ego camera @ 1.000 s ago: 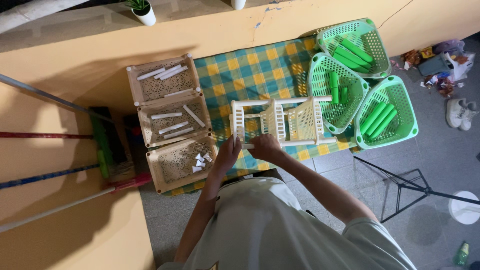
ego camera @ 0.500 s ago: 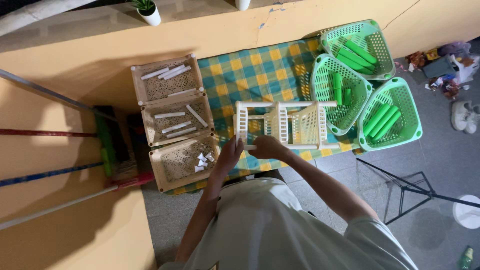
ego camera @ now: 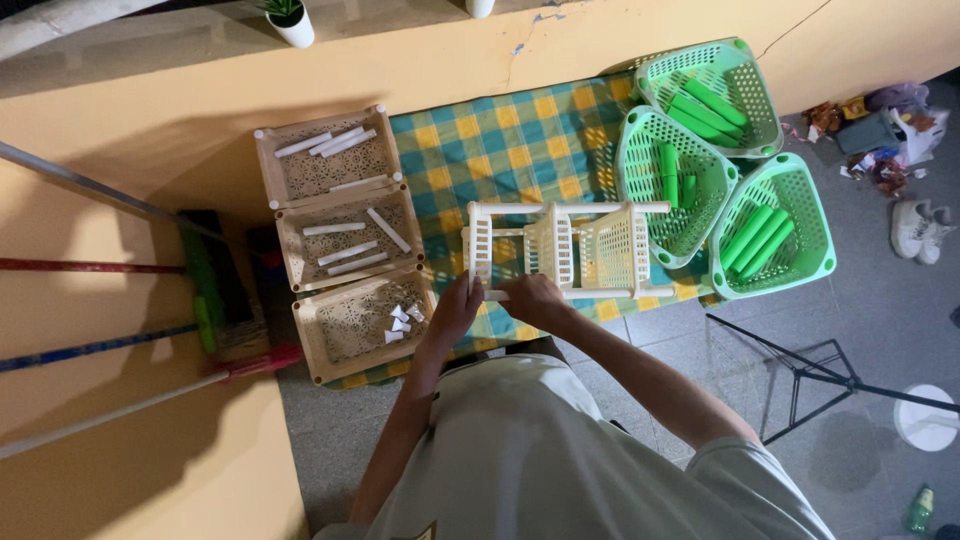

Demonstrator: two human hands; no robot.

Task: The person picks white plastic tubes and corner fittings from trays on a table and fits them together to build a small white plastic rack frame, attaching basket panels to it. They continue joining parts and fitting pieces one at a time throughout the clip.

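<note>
Head view, looking straight down. A cream plastic rack (ego camera: 565, 250), made of perforated panels joined by white tubes, lay on its side on the checked cloth (ego camera: 500, 150) covering the bench, near the person's front edge.

Left hand (ego camera: 455, 312) sat at the rack's near left corner, fingers wrapped on the end panel there. Right hand (ego camera: 530, 298) gripped the near white tube along the rack's lower rail, fingers clenched round it. Both hands were touching the rack, close together.

Left of the rack, three cream perforated trays stood in a row. The far tray (ego camera: 325, 155) and the middle tray (ego camera: 345, 238) held loose white tubes. The near tray (ego camera: 365, 322) held a small heap of white connector pieces (ego camera: 398, 320), just beside the left hand.

Right of the rack, three green baskets overlapped: a far basket (ego camera: 715, 95), a middle basket (ego camera: 675, 185), touching the rack's right end, and a right basket (ego camera: 775, 225). Each held green tubes.

A broom and coloured handles (ego camera: 100, 345) leaned at the left, against the yellow wall.
</note>
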